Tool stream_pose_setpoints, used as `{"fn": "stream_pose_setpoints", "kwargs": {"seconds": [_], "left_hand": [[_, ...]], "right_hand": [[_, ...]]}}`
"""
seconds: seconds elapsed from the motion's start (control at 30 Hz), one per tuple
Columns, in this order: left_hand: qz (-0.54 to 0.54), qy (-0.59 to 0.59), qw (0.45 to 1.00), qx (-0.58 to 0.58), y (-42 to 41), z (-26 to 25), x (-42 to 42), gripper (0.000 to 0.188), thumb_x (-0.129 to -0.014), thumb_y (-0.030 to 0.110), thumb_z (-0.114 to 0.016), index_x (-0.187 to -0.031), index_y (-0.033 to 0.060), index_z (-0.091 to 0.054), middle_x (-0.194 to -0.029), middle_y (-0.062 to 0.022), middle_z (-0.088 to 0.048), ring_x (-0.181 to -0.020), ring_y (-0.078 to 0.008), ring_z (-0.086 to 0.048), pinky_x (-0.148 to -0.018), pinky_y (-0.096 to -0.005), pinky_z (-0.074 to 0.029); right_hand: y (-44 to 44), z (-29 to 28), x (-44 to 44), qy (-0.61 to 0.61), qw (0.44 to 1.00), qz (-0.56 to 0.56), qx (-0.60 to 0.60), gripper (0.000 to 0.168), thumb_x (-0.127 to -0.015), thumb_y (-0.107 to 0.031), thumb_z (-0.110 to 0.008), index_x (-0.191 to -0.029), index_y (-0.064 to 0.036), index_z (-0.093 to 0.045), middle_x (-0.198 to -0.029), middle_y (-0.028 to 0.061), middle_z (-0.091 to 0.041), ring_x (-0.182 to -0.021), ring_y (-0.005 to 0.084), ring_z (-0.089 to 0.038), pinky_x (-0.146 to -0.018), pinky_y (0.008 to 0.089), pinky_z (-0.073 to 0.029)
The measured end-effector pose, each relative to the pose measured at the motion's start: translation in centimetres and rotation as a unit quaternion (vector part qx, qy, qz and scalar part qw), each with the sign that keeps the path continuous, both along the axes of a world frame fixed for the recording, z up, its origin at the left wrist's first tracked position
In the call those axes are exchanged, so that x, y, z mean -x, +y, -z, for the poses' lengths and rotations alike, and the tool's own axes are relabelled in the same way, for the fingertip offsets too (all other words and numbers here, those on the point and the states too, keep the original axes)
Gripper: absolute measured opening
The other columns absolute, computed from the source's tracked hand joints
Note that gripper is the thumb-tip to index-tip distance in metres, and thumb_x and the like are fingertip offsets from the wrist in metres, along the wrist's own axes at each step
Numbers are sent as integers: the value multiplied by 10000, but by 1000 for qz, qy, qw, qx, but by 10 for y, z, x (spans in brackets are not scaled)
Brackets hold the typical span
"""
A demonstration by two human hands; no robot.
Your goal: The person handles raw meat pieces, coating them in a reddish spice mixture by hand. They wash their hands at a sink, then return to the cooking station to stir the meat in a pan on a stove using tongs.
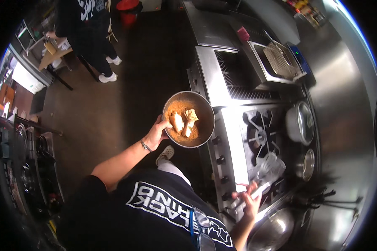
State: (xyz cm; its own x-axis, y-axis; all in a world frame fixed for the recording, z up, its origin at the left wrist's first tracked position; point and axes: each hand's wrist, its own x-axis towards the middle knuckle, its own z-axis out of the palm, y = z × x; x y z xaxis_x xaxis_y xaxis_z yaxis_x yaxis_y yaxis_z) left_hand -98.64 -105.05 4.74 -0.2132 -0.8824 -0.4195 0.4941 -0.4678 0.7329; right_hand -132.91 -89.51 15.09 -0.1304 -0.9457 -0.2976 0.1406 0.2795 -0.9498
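My left hand (158, 133) grips the near-left rim of a round metal bowl (205, 120), with the thumb over the edge. Inside, several pale, browned pieces of food, possibly chicken (176, 122), lie on a grainy orange-brown seasoning or sauce (179, 105). Above the front right of the gas range, my right hand (250, 199) is around a pale metal utensil (261, 190). Motion blur hides its exact kind; its far end (270, 166) shows as a clear smear over the burners.
The gas range (235, 150) has a burner grate (260, 136) and lidded pots (300, 122) behind it. A fryer basket (278, 59) rests beyond the grill grate (238, 75). A wok (273, 230) sits at lower right. Another person (88, 37) stands by a table (55, 57).
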Motion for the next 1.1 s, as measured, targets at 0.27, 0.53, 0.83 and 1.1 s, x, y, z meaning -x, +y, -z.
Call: {"fn": "stream_pose_setpoints", "kwargs": {"seconds": [0.27, 0.53, 0.83, 1.1], "left_hand": [[-9, -37, 999, -13, -126, -10, 10, 632, -763, 234, -568, -1308, 103, -277, -1211, -96, -423, -1108, -203, -448, -875, -387, -431], [35, -11, 999, 13, -237, 7, 20, 644, -759, 206, -591, -1310, 105, -272, -1201, -82, -434, -1117, -185, -437, -891, -344, -418], [154, 10, 984, 89, -353, 32, 29, 652, -787, 161, -603, -1294, 5, -225, -1190, -99, -427, -1119, -163, -418, -968, -299, -343], [259, -24, 962, 79, -402, 66, 42, 600, -788, 148, -558, -1282, -5, -254, -1239, -124, -390, -1165, -192, -369, -1007, -315, -293]], "right_hand": [[-236, -6, -31, 565, 792, -205, 104, 746, -692, -115, -724, -1314, -86, -314, -883, 92, -597, -529, 162, -549, -498, 278, -456], [-354, -9, -79, 792, 541, -262, 104, 539, -750, -326, -657, -1216, -146, -456, -725, 69, -544, -584, 210, -601, -545, 339, -483], [-428, 23, -122, 784, 592, -182, -49, 444, -793, -312, -606, -1189, -145, -494, -700, 109, -586, -571, 274, -610, -499, 380, -477], [-468, 34, -85, 333, 872, -120, -339, 505, -861, -368, -527, -1282, -103, -442, -633, 151, -598, -484, 207, -578, -581, 355, -490]]}}
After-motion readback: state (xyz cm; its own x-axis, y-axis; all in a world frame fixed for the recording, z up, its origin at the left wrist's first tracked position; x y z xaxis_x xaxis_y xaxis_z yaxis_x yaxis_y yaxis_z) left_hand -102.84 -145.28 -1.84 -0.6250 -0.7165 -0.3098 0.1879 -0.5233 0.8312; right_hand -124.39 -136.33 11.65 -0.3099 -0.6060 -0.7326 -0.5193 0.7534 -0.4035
